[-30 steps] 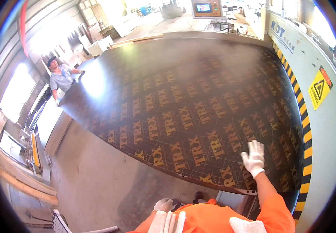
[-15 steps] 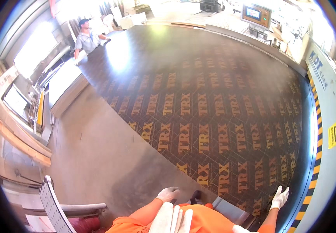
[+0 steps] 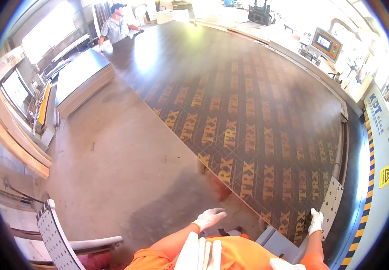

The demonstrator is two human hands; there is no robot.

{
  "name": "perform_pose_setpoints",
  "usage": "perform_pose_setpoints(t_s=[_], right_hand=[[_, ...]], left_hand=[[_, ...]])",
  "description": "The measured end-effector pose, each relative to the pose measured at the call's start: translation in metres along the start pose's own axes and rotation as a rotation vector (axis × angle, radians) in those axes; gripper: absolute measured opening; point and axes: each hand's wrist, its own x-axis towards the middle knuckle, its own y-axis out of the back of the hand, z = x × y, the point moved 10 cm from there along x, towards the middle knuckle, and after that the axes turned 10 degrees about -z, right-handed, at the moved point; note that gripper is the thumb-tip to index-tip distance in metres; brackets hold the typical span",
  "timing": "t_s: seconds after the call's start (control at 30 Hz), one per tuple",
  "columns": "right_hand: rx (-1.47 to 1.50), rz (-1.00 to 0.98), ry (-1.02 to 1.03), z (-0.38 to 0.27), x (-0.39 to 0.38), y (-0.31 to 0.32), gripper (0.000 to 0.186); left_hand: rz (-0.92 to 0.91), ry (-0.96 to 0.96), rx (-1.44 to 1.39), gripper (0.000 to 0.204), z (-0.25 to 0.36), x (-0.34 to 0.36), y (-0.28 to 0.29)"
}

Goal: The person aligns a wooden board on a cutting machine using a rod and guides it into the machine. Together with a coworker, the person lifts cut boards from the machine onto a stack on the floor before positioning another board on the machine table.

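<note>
A large dark panel with repeated yellow-orange printing spans the middle and right of the view. My right hand, in a white glove, is closed on its near right edge, beside a perforated plate. My left hand, also gloved, hangs over the floor left of the panel's edge with fingers stretched out, holding nothing. At the far left end of the panel, a co-worker in a grey shirt and dark cap has their hands at the edge.
Stacked boards stand at left, above a concrete floor. A perforated arm is at lower left. A pale machine with striped edging runs along the right; a control screen and a forklift are beyond.
The panel has shifted left from the pale machine, uncovering a strip and perforated plate. My right hand moved from lying spread on its surface to its edge. The view has turned.
</note>
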Motion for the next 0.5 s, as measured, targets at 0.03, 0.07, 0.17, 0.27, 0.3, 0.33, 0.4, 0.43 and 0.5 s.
perform_pose_setpoints(t_s=[0.03,0.07,0.17,0.27,0.3,0.33,0.4,0.43,0.5], right_hand=[[0.007,-0.034,0.09,0.009,0.016,0.005,0.07],[0.043,0.018,0.02,0.028,0.024,0.004,0.057],[0.264,-0.191,-0.097,0.037,0.033,-0.048,0.038],[0.439,-0.35,-0.13,0.013,0.005,-0.13,0.035],[0.511,-0.418,-0.18,0.015,0.006,-0.16,0.035],[0.529,-0.509,-0.212,0.004,-0.004,-0.203,0.036],[0.58,-0.583,-0.239,-0.011,-0.011,-0.267,0.038],[0.56,-0.573,-0.243,-0.022,-0.02,-0.3,0.039],[0.617,-0.723,-0.312,-0.045,-0.053,-0.376,0.039]], left_hand=[[-0.002,-0.047,0.0,0.068,0.008,0.006,-0.007],[0.007,-0.046,-0.012,0.069,0.01,0.007,-0.013],[0.037,-0.096,-0.141,0.067,0.009,0.021,-0.032],[-0.008,-0.222,-0.424,0.064,-0.003,0.049,-0.048],[-0.061,-0.271,-0.574,0.065,-0.003,0.06,-0.051],[-0.085,-0.322,-0.659,0.063,-0.012,0.075,-0.05],[-0.221,-0.242,-0.911,0.061,0.011,0.075,-0.043],[-0.332,-0.152,-1.187,0.059,0.016,0.069,-0.043],[-0.406,-0.155,-1.254,0.053,0.017,0.067,-0.023]])
